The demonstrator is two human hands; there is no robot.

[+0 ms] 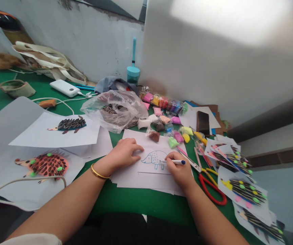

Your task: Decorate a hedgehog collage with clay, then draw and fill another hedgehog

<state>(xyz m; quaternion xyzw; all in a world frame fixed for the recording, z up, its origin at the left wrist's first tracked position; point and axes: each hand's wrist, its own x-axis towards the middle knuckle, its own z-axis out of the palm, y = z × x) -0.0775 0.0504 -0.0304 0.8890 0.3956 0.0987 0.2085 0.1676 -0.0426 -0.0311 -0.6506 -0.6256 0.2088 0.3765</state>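
Observation:
A small white sheet with a blue hedgehog drawing (153,158) lies on a stack of white paper (131,182). My right hand (179,172) grips a white pen with a blue end (179,162), its tip on the hedgehog's spiny body. My left hand (127,152) rests flat at the left edge of the drawing, fingers apart, holding nothing. A gold bangle (99,173) circles the left wrist. Red-handled scissors (212,197) lie just right of my right hand, beside a yellow-handled pair (211,175).
Packets of coloured clay (175,120) and a plastic bag of sunflower seeds (115,110) lie behind the paper. Finished seed hedgehogs stand on sheets at left (48,163) and right (247,192). A phone (202,122), a white power bank (64,88) and cables share the green table (126,200).

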